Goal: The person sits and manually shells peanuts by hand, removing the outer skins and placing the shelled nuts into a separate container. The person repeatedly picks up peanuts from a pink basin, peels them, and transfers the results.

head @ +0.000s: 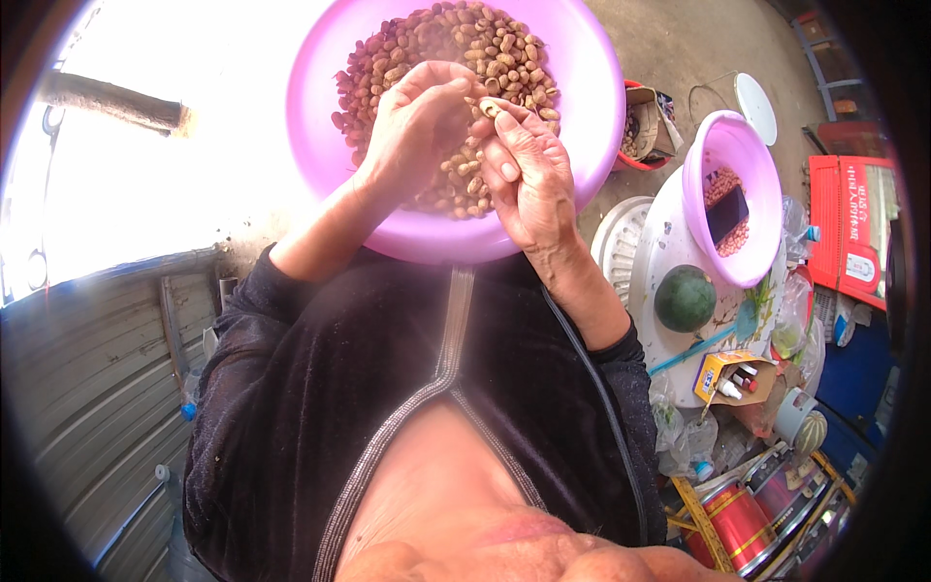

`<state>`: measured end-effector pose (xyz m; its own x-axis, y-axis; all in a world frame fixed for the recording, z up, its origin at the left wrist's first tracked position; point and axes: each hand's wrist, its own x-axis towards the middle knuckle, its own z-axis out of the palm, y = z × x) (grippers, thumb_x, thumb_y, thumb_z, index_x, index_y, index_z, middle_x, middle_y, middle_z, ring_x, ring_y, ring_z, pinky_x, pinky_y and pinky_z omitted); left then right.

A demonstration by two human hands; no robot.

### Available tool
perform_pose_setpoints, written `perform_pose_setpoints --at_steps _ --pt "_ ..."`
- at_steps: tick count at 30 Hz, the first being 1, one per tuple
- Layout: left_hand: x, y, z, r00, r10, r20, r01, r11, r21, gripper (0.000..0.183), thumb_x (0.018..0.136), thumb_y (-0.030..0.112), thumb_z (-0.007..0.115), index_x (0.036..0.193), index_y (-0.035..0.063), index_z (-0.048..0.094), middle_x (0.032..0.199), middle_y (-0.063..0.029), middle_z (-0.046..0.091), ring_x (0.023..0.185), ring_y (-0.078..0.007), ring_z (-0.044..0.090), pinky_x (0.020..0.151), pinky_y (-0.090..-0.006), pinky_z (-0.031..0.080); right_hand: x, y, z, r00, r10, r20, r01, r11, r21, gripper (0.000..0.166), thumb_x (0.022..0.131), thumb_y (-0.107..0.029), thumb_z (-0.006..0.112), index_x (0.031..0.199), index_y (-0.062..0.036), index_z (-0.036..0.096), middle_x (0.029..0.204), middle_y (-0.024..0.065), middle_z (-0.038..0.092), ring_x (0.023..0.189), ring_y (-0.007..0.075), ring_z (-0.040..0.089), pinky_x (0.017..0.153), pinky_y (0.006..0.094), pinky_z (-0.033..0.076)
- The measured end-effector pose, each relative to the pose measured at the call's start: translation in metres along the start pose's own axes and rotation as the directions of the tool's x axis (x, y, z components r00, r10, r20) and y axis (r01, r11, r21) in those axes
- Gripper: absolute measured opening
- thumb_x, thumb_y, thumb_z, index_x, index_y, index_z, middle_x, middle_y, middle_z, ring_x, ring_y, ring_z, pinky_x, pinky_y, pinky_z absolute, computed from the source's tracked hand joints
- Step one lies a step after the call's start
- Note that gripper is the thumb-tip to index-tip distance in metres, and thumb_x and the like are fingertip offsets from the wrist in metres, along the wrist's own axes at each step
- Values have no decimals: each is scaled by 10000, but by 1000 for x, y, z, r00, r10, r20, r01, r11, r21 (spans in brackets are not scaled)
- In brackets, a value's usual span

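Observation:
A large pink plastic basin (pixel 598 109) in front of me holds a heap of unshelled peanuts (pixel 509 54). Over the heap, my right hand (pixel 538 164) pinches an opened peanut shell (pixel 490 108) between thumb and fingers, its hollow side showing. My left hand (pixel 425 120) is close beside it above the basin, fingers curled inward with the fingertips near the shell; whether they hold anything cannot be told.
At right, a white table (pixel 665 364) bears a pink basin (pixel 702 149) with shelled peanuts and a dark flat object, a watermelon (pixel 685 298) and a small box of bottles (pixel 736 378). A red bucket (pixel 644 166) stands between. Corrugated metal panels (pixel 94 364) are at left.

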<state>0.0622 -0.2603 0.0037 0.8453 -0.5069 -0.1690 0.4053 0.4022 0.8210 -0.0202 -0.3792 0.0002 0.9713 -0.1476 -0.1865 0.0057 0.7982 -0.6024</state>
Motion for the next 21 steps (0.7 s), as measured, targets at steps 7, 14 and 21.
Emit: perform_pose_setpoints --at_steps 7,14,21 --pt "-3 8 2 997 -47 54 29 955 294 169 876 78 627 1037 33 603 839 11 610 648 -14 499 641 -164 464 -1 2 0 990 -137 -17 134 983 -123 201 941 -75 533 1117 -3 599 830 14 605 536 12 409 439 147 309" --pt "-3 10 -1 932 246 266 -361 700 617 154 867 82 636 1002 32 691 866 -43 681 794 -83 621 697 -219 499 0 -1 0 992 -124 -27 115 969 -220 193 930 -92 569 1095 -3 616 720 -38 553 508 8 400 429 151 307" --pt "-4 21 -5 912 197 359 -406 545 733 158 864 52 631 1007 15 687 877 -36 686 808 -83 618 737 -222 508 -1 1 -4 986 -169 10 160 914 -373 186 923 -108 591 1061 14 618 706 -21 561 464 7 387 398 165 297"
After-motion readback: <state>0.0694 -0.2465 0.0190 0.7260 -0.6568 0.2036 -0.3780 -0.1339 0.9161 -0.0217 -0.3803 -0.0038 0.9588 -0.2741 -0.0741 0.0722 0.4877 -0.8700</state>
